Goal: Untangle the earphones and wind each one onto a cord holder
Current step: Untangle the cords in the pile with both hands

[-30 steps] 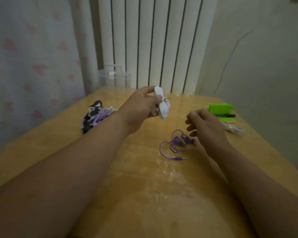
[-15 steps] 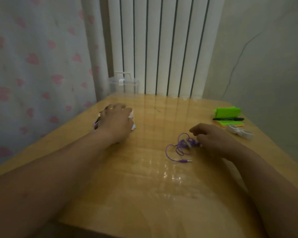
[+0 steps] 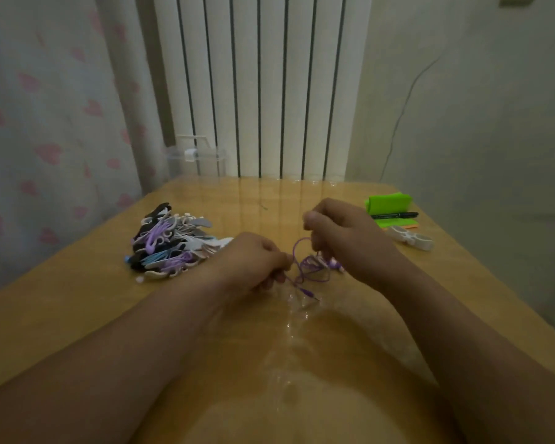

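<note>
A tangled purple earphone cord point(image 3: 308, 267) lies in the middle of the wooden table point(image 3: 77, 302), its plug end trailing toward me. My left hand point(image 3: 253, 261) pinches the cord at its left side. My right hand point(image 3: 343, 232) pinches a raised loop of the same cord from above. A pile of wound earphones on cord holders point(image 3: 170, 245), in purple, white, black and blue, sits to the left of my left hand. One white cord holder point(image 3: 410, 238) lies at the right side of the table.
A green block point(image 3: 388, 203) with a black pen point(image 3: 394, 215) and coloured sticky notes sits at the far right. A clear plastic box point(image 3: 196, 158) stands behind the table by the radiator. A curtain hangs at the left.
My left hand put the white wound holder down on the pile and came right to the purple cord. My right hand took hold of the cord and lifted a loop.
</note>
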